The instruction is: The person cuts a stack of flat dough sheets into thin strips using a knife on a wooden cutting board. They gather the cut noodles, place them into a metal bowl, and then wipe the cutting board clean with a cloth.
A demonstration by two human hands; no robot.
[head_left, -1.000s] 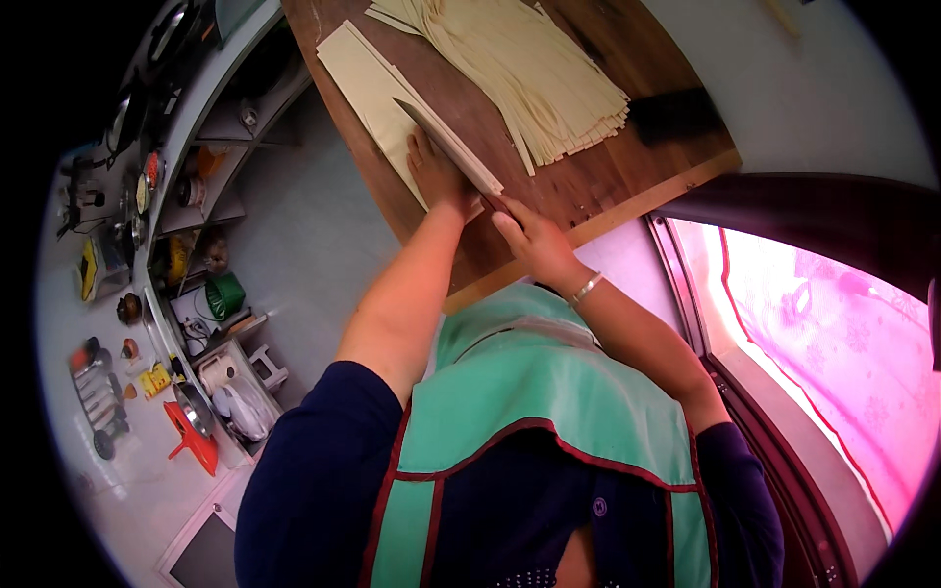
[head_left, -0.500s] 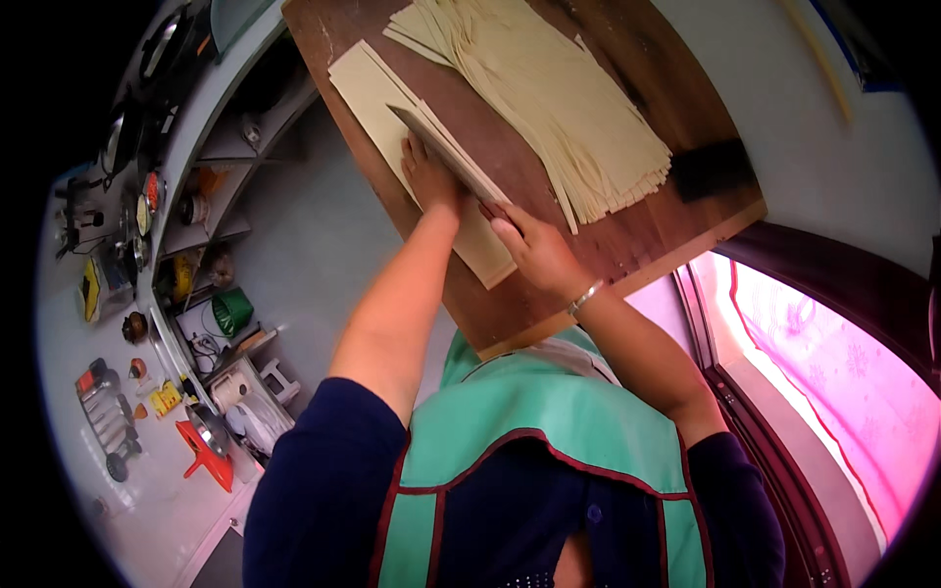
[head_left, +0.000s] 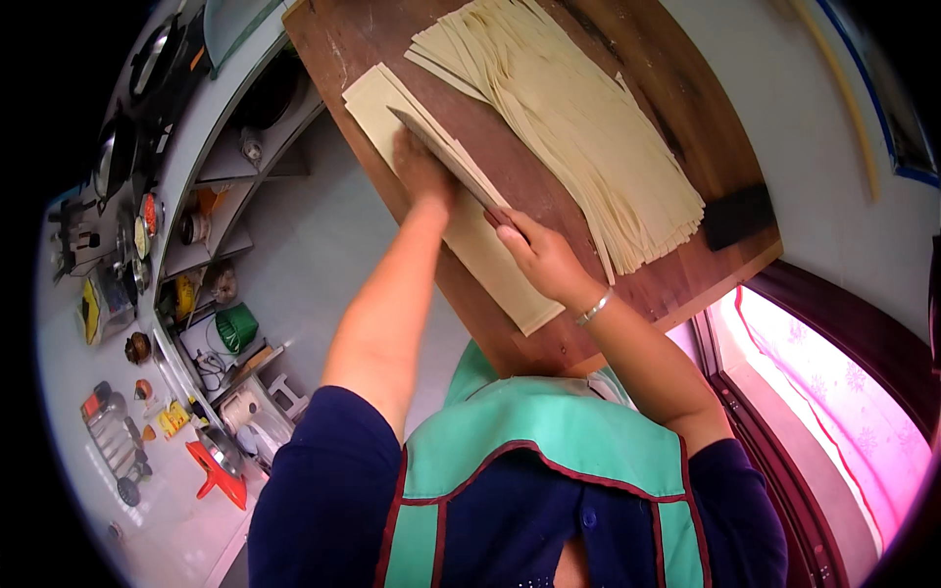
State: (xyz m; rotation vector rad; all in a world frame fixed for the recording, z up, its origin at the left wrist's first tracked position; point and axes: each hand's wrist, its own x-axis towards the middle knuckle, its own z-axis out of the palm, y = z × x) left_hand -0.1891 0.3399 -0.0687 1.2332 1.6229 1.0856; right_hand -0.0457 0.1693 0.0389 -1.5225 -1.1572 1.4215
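Note:
A long folded sheet of pale dough [head_left: 520,299] lies on the wooden board [head_left: 637,39]. My left hand [head_left: 421,171] rests flat on its upper half, fingers stretched out and partly hidden by the blade. The right hand [head_left: 544,260] is closed round the handle of a long kitchen knife [head_left: 449,159]. Its blade runs along the dough's length, right beside my left fingers, with the tip toward the far end. Narrow cut edges of dough show on the blade's right side. Farther right lies a wide pile of cut noodles [head_left: 559,118].
A dark block-like object [head_left: 737,216] sits at the board's right edge. Open shelves [head_left: 221,211] with kitchen items, including a green basket [head_left: 235,326], stand left beyond the floor. A window with a pink curtain [head_left: 833,392] is at the lower right.
The view has shifted, so board, dough and noodles appear lower and more to the right. Against the dough, both hands and the knife sit slightly nearer its far end. My grip is unchanged.

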